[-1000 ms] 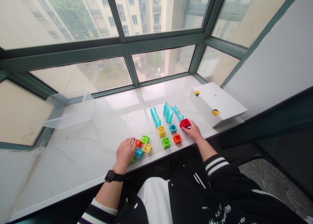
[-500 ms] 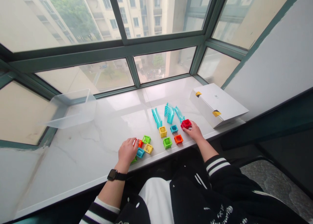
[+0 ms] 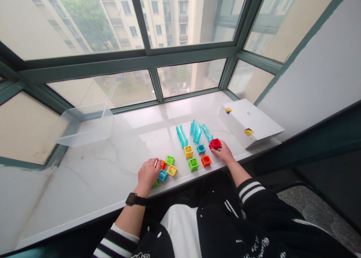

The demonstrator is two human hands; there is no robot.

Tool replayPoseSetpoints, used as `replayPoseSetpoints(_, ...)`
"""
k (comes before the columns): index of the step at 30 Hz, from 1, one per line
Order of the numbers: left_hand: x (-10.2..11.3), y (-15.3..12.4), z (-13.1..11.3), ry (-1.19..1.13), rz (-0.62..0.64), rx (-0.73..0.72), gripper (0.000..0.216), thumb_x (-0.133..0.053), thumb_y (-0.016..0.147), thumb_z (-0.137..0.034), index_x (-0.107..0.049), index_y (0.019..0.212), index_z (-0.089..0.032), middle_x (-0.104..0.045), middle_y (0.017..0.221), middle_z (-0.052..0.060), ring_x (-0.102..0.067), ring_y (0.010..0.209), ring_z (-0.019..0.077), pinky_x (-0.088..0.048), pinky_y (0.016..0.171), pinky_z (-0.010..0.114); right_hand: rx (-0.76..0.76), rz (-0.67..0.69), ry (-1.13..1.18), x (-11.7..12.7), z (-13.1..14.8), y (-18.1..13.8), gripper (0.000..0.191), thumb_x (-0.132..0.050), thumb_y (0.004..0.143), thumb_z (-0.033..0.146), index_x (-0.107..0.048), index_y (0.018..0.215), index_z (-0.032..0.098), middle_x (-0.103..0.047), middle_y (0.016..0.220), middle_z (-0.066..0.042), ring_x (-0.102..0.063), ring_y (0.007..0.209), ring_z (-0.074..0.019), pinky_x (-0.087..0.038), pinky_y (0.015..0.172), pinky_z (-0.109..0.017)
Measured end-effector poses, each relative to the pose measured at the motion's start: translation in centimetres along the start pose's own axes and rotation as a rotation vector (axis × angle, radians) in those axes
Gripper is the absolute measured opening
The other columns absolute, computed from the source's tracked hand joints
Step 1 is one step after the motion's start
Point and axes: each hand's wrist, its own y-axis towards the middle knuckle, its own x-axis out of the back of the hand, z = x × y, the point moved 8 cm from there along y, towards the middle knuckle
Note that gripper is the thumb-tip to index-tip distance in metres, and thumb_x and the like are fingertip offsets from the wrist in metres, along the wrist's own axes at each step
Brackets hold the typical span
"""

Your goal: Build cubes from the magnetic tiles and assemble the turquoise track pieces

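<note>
My right hand (image 3: 225, 152) is closed around a red toy block (image 3: 215, 144), its fingertips on the near side. Beside it lie an orange-red block (image 3: 206, 160), a small blue block (image 3: 201, 149), a yellow block (image 3: 188, 151) and a green block (image 3: 193, 164). At the left cluster my left hand (image 3: 148, 172) has its fingers curled over a red block (image 3: 158, 163), which they mostly cover. Against that hand are an orange block (image 3: 163, 164), a blue block (image 3: 163, 175), a yellow block (image 3: 172, 170) and a green block (image 3: 169, 160). Another green block (image 3: 155, 183) is partly hidden underneath.
Behind the blocks lie a straight turquoise track piece (image 3: 182, 136), a curved one (image 3: 196, 131) and another narrow one (image 3: 208, 132). A clear plastic bin (image 3: 84, 134) stands at the far left. To the right rests a white box (image 3: 254, 120) with yellow-black tape. Windows border the white counter (image 3: 124, 145).
The view has shifted slightly. Both hands stay in place at their red blocks, and the other blocks have not moved on the counter.
</note>
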Motion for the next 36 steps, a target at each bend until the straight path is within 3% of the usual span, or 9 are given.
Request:
replayPoseSetpoints(4, 0.0, 0.0, 0.0, 0.000, -0.001, -0.002, 0.043, -0.039, 0.106, -0.049, -0.073, 0.120, -0.027, -0.076, 0.122, 0.008, -0.067, 0.114, 0.0288, -0.052, 0.092, 0.039, -0.058, -0.016, 0.079, 0.2, -1.2, -1.4, 0.095, -0.085, 0.068, 0.054, -0.049, 0.150, 0.024, -0.053, 0.147, -0.017, -0.071, 0.109, -0.0284, -0.063, 0.094, -0.049)
replayPoseSetpoints(12, 0.1, -0.1, 0.1, -0.044, 0.010, 0.031, 0.048, -0.039, 0.106, -0.052, -0.071, 0.127, -0.024, -0.074, 0.130, 0.011, -0.066, 0.121, 0.0311, -0.052, 0.098, 0.042, -0.121, -0.124, 0.210, 1.0, -2.5, -5.1, 0.093, -0.085, 0.062, 0.062, -0.055, 0.138, 0.018, -0.063, 0.132, -0.018, -0.069, 0.114, -0.0323, -0.056, 0.108, -0.055)
replayPoseSetpoints(18, 0.2, 0.4, 0.5, -0.258, 0.020, 0.048, 0.053, -0.040, 0.105, -0.054, -0.066, 0.135, -0.019, -0.071, 0.137, 0.013, -0.062, 0.132, 0.0311, -0.047, 0.113, 0.048, -0.205, -0.189, 0.243, 2.8, -0.3, -6.2, 0.072, -0.080, 0.070, 0.060, -0.061, 0.126, 0.019, -0.069, 0.122, -0.017, -0.071, 0.108, -0.0321, -0.061, 0.098, -0.053)
replayPoseSetpoints(22, 1.7, 0.3, 1.8, -0.485, -0.061, 0.031, 0.055, -0.033, 0.106, -0.052, -0.064, 0.135, -0.017, -0.068, 0.139, 0.013, -0.060, 0.135, 0.0254, -0.044, 0.119, 0.045, -0.102, -0.263, 0.209, 4.5, 4.0, -6.9, 0.054, -0.072, 0.082, 0.056, -0.064, 0.121, 0.019, -0.072, 0.113, -0.014, -0.070, 0.105, -0.0297, -0.059, 0.097, -0.050)
replayPoseSetpoints(27, 3.7, -2.1, 4.7, -0.561, -0.186, 0.070, 0.050, -0.034, 0.105, -0.052, -0.063, 0.132, -0.021, -0.069, 0.134, 0.010, -0.062, 0.132, 0.0240, -0.048, 0.116, 0.043, 0.103, -0.213, 0.238, 4.2, 12.4, -7.8, 0.040, -0.065, 0.092, 0.054, -0.067, 0.116, 0.022, -0.074, 0.111, -0.011, -0.072, 0.099, -0.0268, -0.061, 0.095, -0.047)
replayPoseSetpoints(32, 3.6, -5.6, 5.9, -0.535, -0.183, 0.040, 0.048, -0.050, 0.101, -0.053, -0.060, 0.134, -0.021, -0.066, 0.137, 0.012, -0.062, 0.130, 0.0266, -0.049, 0.115, 0.046, 0.310, -0.037, 0.214, 0.7, 21.4, -9.8, 0.026, -0.063, 0.097, 0.045, -0.072, 0.109, 0.025, -0.075, 0.104, -0.008, -0.073, 0.095, -0.0255, -0.061, 0.093, -0.044)
replayPoseSetpoints(36, 3.5, -7.6, 5.6, -0.458, -0.202, -0.002, 0.051, -0.060, 0.096, -0.051, -0.056, 0.138, -0.021, -0.064, 0.135, 0.013, -0.061, 0.130, 0.0284, -0.049, 0.115, 0.048, 0.544, 0.238, 0.197, -5.2, 26.6, -12.6, 0.020, -0.060, 0.100, 0.033, -0.073, 0.113, 0.025, -0.074, 0.104, -0.006, -0.071, 0.096, -0.0232, -0.060, 0.093, -0.041)
